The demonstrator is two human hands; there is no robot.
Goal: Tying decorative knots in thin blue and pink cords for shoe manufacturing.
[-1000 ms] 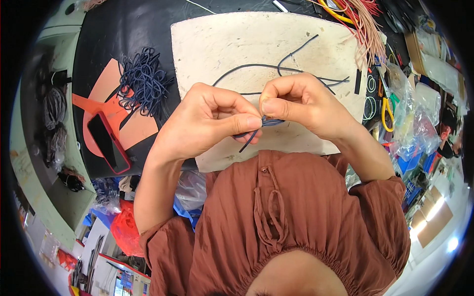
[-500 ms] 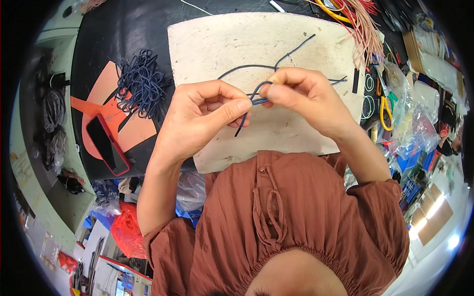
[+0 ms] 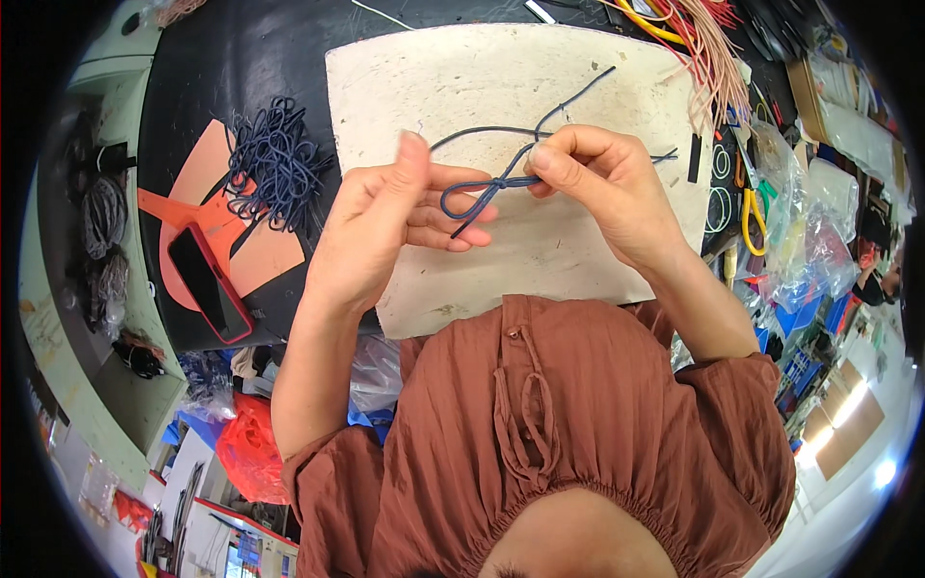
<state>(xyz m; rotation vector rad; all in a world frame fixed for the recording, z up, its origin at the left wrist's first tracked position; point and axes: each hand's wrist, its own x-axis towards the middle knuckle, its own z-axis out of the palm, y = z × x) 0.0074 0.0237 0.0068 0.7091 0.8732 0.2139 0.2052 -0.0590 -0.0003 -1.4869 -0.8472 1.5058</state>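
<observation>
Over the pale board (image 3: 578, 258), the left hand (image 3: 371, 207) lets go of the dark blue cord (image 3: 498, 183)

No longer pinching, it is spread with the thumb raised, baring a loop (image 3: 444, 200) and a knot-like crossing; the wrap seems formed enough to keep its shape. The right hand (image 3: 617, 188) stays closed on the cord between thumb and forefinger, just right of that crossing, while the loop hangs left of it in front of the left fingers, whether touching them I cannot tell
</observation>
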